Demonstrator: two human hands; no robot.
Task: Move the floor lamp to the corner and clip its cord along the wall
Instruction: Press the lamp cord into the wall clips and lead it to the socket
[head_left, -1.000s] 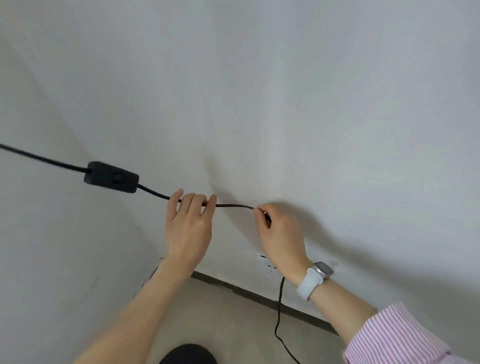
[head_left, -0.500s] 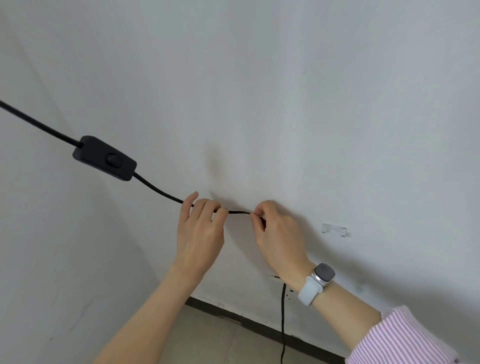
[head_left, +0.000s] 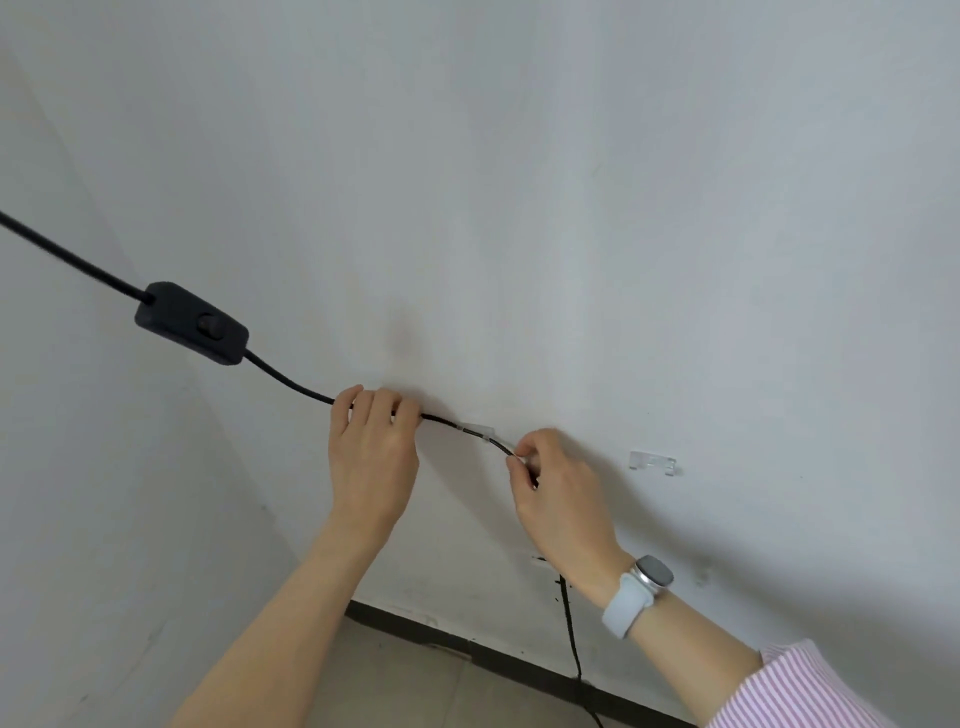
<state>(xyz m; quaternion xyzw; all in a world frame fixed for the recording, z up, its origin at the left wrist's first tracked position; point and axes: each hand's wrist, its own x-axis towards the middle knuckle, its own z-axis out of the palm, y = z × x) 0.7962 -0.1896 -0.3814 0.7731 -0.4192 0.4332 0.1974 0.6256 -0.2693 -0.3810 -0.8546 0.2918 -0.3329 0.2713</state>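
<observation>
- Since half a second ago both hands have spread apart along the black cord (head_left: 291, 382), baring a clear cable clip (head_left: 475, 432) on the wall (head_left: 623, 208) between them; the cord lies in that clip.
- Nearest the camera, a pink-striped sleeve (head_left: 795, 691) enters from the lower right corner, with a grey smartwatch (head_left: 641, 592) on the wrist.
- Right hand (head_left: 563, 499): thumb and fingertips are pinched shut on the cord just right of the clip, and the cord bends down behind the palm there.
- Left hand (head_left: 374, 452): fingers are curled over the cord, pressing it against the wall just left of the clip.
- Below the right wrist the cord drops down the wall, crossing the dark baseboard (head_left: 493, 652) to the tiled floor (head_left: 405, 686).
- Left of the left hand the cord rises to a black inline switch (head_left: 191, 322), then runs off the left edge across the room corner.
- A second clear clip (head_left: 652, 461) sits on the wall well right of the right hand, with no cord in it.
</observation>
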